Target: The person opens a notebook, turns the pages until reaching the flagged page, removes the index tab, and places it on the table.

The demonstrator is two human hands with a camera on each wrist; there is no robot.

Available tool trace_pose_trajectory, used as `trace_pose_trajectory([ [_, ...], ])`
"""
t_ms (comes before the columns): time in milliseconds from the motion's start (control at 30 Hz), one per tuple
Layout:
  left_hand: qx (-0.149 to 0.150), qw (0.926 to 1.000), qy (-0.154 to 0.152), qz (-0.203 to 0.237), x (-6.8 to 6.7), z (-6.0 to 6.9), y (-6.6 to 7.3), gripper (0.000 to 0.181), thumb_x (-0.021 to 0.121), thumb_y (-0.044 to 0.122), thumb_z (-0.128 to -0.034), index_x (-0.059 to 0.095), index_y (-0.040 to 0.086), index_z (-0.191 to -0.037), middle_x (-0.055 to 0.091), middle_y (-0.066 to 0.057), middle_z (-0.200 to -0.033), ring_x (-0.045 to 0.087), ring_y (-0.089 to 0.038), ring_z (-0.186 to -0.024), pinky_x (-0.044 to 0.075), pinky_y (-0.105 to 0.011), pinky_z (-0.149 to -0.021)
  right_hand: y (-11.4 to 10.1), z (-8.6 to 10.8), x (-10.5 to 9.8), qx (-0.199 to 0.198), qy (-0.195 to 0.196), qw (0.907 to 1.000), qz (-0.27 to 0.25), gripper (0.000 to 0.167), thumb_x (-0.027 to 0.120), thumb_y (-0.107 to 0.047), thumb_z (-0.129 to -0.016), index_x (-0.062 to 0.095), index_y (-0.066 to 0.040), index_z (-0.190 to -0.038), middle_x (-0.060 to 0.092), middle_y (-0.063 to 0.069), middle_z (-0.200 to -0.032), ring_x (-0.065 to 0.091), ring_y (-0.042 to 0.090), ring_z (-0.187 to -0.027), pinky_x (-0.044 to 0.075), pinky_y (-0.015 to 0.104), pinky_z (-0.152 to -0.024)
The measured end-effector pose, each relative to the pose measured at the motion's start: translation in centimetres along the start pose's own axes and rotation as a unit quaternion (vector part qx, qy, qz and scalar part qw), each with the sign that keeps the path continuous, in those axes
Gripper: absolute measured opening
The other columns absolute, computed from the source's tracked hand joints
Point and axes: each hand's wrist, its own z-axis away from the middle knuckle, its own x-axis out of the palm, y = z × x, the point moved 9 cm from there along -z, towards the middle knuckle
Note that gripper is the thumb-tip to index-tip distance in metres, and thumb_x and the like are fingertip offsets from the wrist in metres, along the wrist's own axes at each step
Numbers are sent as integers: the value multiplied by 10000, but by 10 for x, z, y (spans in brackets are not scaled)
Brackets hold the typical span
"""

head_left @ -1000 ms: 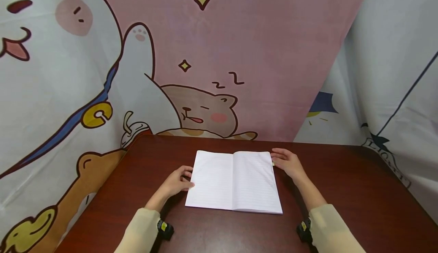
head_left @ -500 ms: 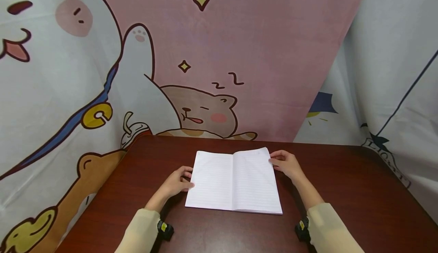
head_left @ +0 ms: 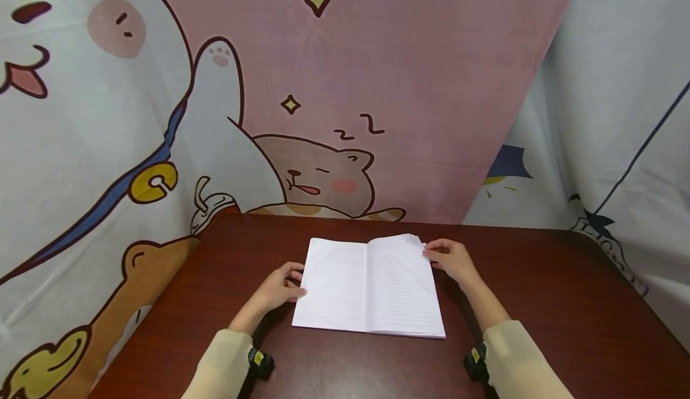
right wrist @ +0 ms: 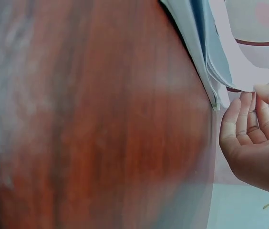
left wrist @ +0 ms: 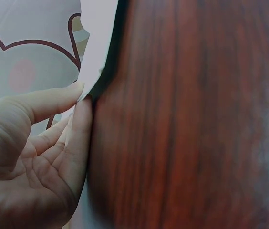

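Notebook [head_left: 335, 285] lies open, face up, on the dark red tabletop [head_left: 560, 303]. The person's left grip [head_left: 277, 286] pinches its left edge between thumb and fingers; the right grip [head_left: 454, 261], farther off, pinches raised paper [right wrist: 243, 71] near the upper right corner. Behind the tabletop hangs a pink-and-white cartoon backdrop [head_left: 431, 99].

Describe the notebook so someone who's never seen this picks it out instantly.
Find the reddish-brown wood-grain table, then the left hand and right hand. Between them lies the open lined notebook. Its white ruled pages set it apart from the dark wood and black wrist cameras.
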Motion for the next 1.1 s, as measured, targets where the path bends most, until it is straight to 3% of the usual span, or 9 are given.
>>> trace_pose_trajectory([
  [533,-52,10000,4,-26,0,2,1,530,748,-1,-850,534,-3,-1335,614,-158,-1111,605,-156,-803,590,-349,-703,-5,-2,-3,-184,275,9995,9,247,685,-142,-940,632,50,-1086,715,55,-865,611,87,-763,545,208,-687],
  [1100,35,10000,-80,-15,0,1,1,540,744,7,-856,521,-13,-1346,610,-175,-1123,603,-155,-806,589,-344,-703,-10,1,-9,-219,706,9958,546,166,694,-152,-929,692,-17,-1025,671,43,-831,600,136,-723,531,281,-641],
])
